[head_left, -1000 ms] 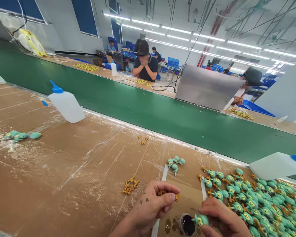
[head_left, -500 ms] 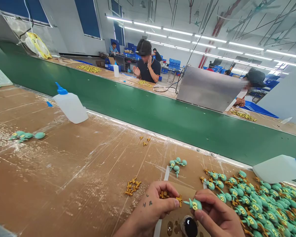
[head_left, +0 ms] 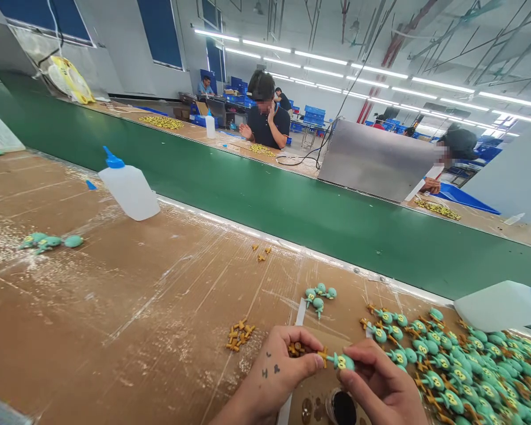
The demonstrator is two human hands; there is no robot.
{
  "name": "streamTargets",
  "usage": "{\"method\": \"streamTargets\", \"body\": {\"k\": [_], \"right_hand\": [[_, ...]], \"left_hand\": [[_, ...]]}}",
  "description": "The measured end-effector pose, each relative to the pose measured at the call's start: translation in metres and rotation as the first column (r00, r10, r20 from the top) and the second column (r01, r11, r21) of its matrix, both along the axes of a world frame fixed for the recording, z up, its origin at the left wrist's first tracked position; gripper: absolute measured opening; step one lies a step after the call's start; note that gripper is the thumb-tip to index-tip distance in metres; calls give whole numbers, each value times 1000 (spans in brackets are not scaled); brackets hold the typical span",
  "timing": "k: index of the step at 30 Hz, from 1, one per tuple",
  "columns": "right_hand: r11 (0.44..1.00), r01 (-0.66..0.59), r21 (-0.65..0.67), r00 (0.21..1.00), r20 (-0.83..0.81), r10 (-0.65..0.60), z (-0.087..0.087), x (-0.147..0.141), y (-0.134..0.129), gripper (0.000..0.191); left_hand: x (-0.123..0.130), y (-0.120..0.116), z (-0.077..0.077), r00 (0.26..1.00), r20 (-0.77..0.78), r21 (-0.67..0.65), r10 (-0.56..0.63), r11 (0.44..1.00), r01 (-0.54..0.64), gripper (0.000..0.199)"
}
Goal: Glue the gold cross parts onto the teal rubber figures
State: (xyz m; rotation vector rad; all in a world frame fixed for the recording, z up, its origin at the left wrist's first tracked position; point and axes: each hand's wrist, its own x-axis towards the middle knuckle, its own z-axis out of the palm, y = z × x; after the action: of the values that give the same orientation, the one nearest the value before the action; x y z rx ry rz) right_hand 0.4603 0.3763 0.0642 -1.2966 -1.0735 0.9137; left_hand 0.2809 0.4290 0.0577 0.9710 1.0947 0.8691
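Between thumb and forefinger, my left hand [head_left: 287, 360] pinches a small mustard-brown figure piece [head_left: 323, 357]; several more brown pieces [head_left: 296, 349] show behind its fingers. My right hand [head_left: 376, 378] grips a green figure head [head_left: 344, 361] with yellow eyes. The head's narrow green tip points left and meets the brown piece, though whether it sits inside cannot be made out. Below the hands, a small round pot with dark contents [head_left: 343, 407] stands on a brown board [head_left: 321, 389], partly covered by my right hand.
Joined green-and-brown figures [head_left: 469, 366] are heaped at right beside a lying white bottle [head_left: 500, 304]. Loose brown pieces [head_left: 239, 335] and green heads [head_left: 319, 298] lie nearby. Another white bottle [head_left: 130, 192] stands at left. A green conveyor belt [head_left: 265, 195] crosses behind; people sit beyond.
My right hand has moved the green head slightly left and up, so its tip now meets the brown piece. My left hand keeps its pinch almost unmoved.
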Motion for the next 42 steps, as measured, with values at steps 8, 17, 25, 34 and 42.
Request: {"method": "streamTargets", "body": {"k": [8,17,25,34,42], "right_hand": [[996,84,-31,995,59,-82,-13,23,-2,43],[929,369,-29,594,776,-211,7,146,19,50],[952,304,-22,507,850,-143,-6,154,28,51],[963,267,-35,440,893,-90,-19,153,28,49],[977,213,0,477,873,-103,10,144,32,46]], "left_hand": [[3,1,-2,963,268,-105,-10,994,39,36],[-10,35,35,545,507,-609,668,725,-322,25],[-8,23,17,736,571,-478,364,876,-63,25],[-9,22,7,765,604,-414,224,909,60,34],[-4,15,13,845,529,-323,82,940,111,53]]}}
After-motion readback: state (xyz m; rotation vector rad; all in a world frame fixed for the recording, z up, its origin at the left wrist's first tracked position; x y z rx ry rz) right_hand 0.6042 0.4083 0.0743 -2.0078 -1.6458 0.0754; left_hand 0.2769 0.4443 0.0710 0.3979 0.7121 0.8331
